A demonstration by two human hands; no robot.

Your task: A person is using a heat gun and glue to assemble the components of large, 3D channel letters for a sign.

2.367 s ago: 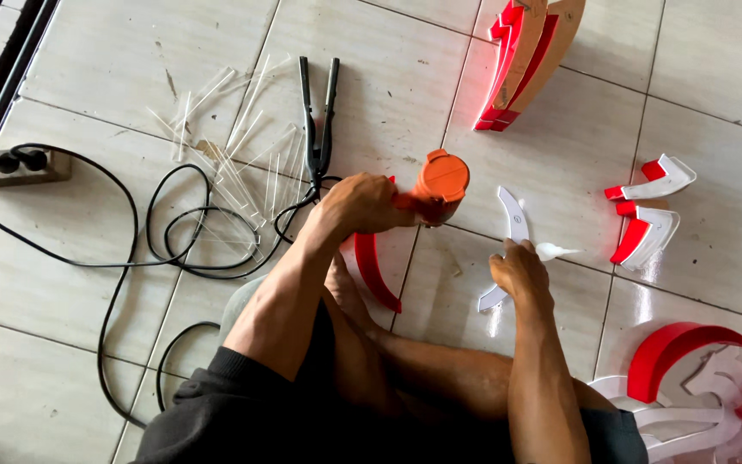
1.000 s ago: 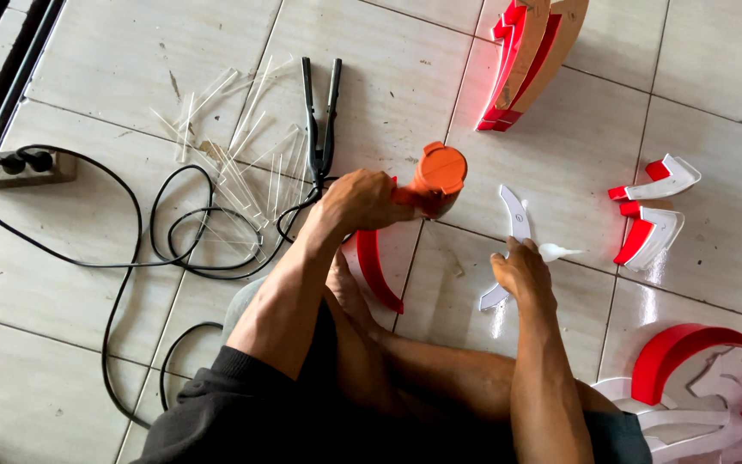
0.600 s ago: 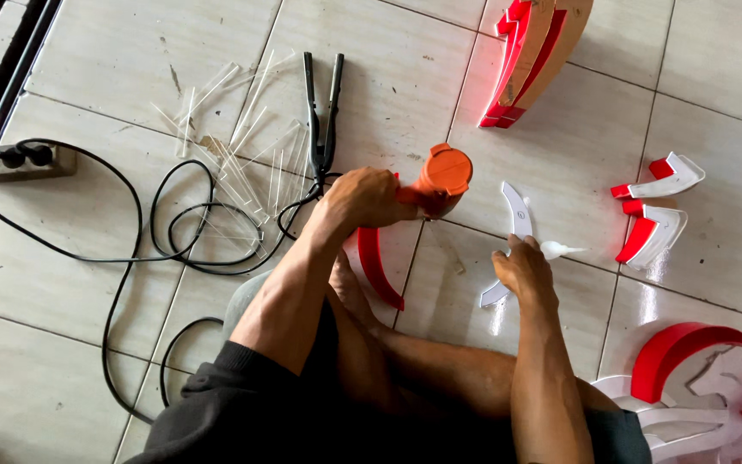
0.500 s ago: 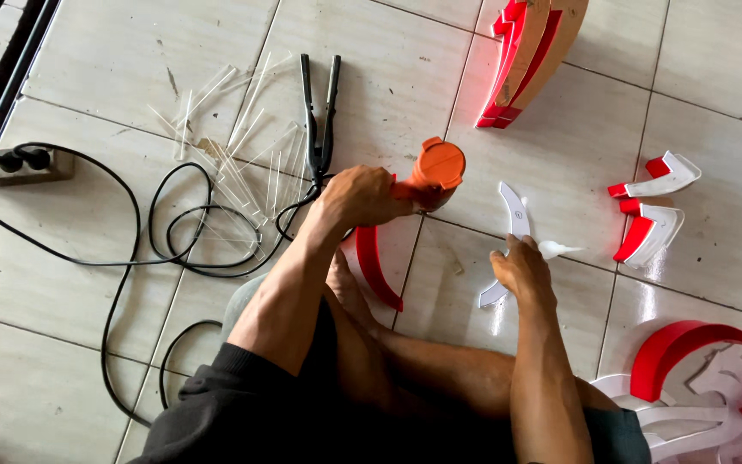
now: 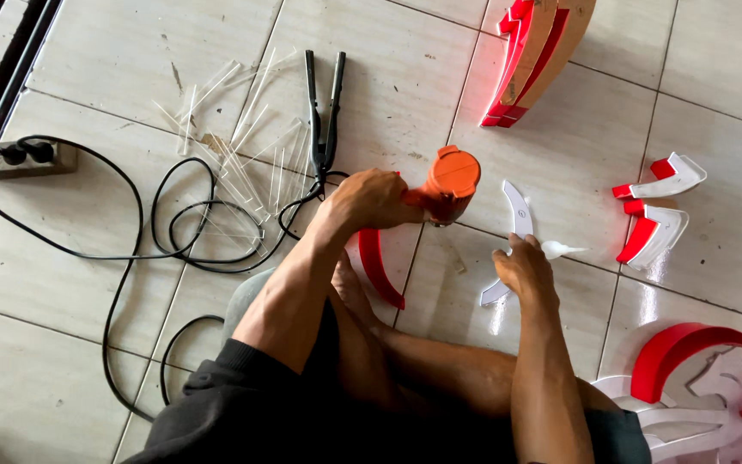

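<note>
I sit on a tiled floor. My left hand (image 5: 369, 199) grips an orange heat gun (image 5: 448, 182) that points down at the floor between my knees. Under that hand lies a curved red acrylic strip (image 5: 377, 268) beside my foot. My right hand (image 5: 523, 268) presses down on a curved white acrylic piece (image 5: 517, 215) that lies flat on the tile. A small white nozzle-tipped tube (image 5: 562, 250) lies just right of that hand.
A black flat clamp iron (image 5: 323, 113) and a scatter of clear plastic strips (image 5: 238, 146) lie at the upper left. Black cables (image 5: 156, 232) loop to a power strip (image 5: 19, 157). Red and white letter parts (image 5: 656, 210) sit right; a stacked red piece (image 5: 534, 56) top.
Hardly anything has moved. The heat gun stays in my left hand over the same spot, and my right hand keeps pressing the white piece. The view shifts slightly.
</note>
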